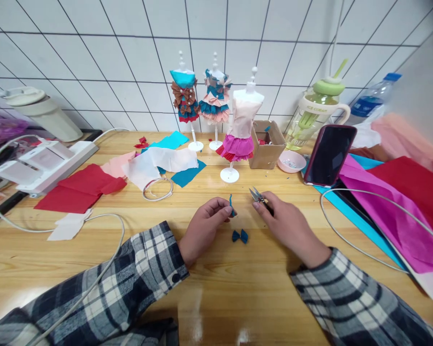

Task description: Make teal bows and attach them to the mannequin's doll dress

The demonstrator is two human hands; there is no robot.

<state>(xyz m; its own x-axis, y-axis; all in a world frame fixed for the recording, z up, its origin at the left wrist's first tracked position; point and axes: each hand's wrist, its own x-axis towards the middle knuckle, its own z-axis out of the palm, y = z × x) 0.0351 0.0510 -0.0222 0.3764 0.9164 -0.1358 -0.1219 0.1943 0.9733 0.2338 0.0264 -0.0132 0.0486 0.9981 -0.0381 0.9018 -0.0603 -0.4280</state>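
Head view, centre — a thin teal strip is pinched upright by left grip, silver-bladed snips held apart, rightward, by right grip.

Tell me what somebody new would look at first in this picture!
Probably the three little mannequins in colourful ruffles, standing on the wooden table in front of the tiled wall. Next, perhaps the middle of the table, where the left hand pinches a thin blue strip, the right hand holds small scissors, and a dark blue bow lies between them.
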